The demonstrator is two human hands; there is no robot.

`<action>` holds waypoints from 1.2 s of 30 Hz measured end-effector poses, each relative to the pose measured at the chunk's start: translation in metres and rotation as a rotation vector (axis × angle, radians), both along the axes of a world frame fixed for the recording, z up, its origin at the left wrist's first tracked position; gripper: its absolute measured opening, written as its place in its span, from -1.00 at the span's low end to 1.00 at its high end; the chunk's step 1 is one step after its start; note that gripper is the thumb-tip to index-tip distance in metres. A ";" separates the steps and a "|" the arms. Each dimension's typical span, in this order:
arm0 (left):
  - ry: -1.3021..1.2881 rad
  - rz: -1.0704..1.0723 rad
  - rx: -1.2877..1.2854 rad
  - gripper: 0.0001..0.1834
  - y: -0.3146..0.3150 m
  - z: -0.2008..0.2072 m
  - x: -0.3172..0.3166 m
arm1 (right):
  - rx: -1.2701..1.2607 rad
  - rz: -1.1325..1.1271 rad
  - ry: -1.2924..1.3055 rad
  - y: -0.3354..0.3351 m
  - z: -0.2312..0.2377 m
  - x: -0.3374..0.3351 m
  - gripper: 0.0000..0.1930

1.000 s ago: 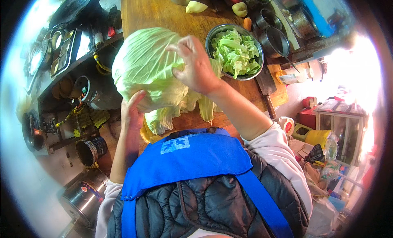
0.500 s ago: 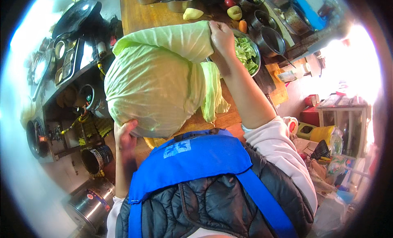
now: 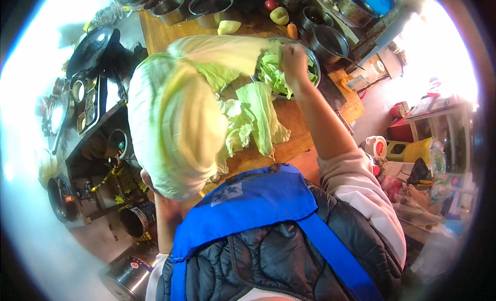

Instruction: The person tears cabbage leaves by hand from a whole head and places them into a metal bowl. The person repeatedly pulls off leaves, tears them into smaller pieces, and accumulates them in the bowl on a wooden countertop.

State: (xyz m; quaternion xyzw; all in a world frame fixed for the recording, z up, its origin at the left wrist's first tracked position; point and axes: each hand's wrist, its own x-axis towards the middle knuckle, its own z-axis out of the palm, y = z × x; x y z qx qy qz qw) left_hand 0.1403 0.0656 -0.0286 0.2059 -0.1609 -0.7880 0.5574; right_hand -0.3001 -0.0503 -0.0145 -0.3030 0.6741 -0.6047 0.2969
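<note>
A large pale green cabbage (image 3: 173, 128), blurred by motion, is tilted up above the wooden board. My left hand (image 3: 156, 191) supports it from the lower left, its fingers mostly hidden behind the head. At the upper right, my right hand (image 3: 294, 64) is closed on the end of a broad outer cabbage leaf (image 3: 222, 46), which stretches from the top of the head and seems still joined there. Loose cabbage leaves (image 3: 257, 112) lie on the board beside the head. Under and around my right hand, a metal bowl (image 3: 318, 76) holds torn green leaf pieces (image 3: 274, 76).
Along the far side of the wooden board (image 3: 157, 33) stand metal pots (image 3: 211, 5), with a peeled yellowish vegetable (image 3: 229, 27) and a carrot (image 3: 292, 31) nearby. A dark wok (image 3: 93, 50) sits far left. Bags and containers (image 3: 418, 192) crowd the right side.
My right hand has moved right and slightly nearer, peeling the leaf further off the head. The cabbage has turned and shifted left, uncovering more loose leaves on the board.
</note>
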 end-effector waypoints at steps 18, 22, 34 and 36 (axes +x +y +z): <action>0.305 -0.254 0.002 -0.30 -0.013 -0.016 -0.013 | -0.686 0.847 1.158 0.027 0.148 0.092 -0.28; 0.385 -0.314 0.015 -0.30 -0.019 -0.023 -0.019 | -0.683 0.456 1.020 0.040 0.112 0.097 -0.43; 0.575 -0.536 0.015 -0.31 -0.036 -0.038 -0.034 | 0.113 0.764 0.523 0.091 0.014 0.096 -0.04; 0.619 -0.590 0.018 -0.31 -0.040 -0.042 -0.036 | 0.059 0.787 0.932 0.079 0.042 0.093 0.14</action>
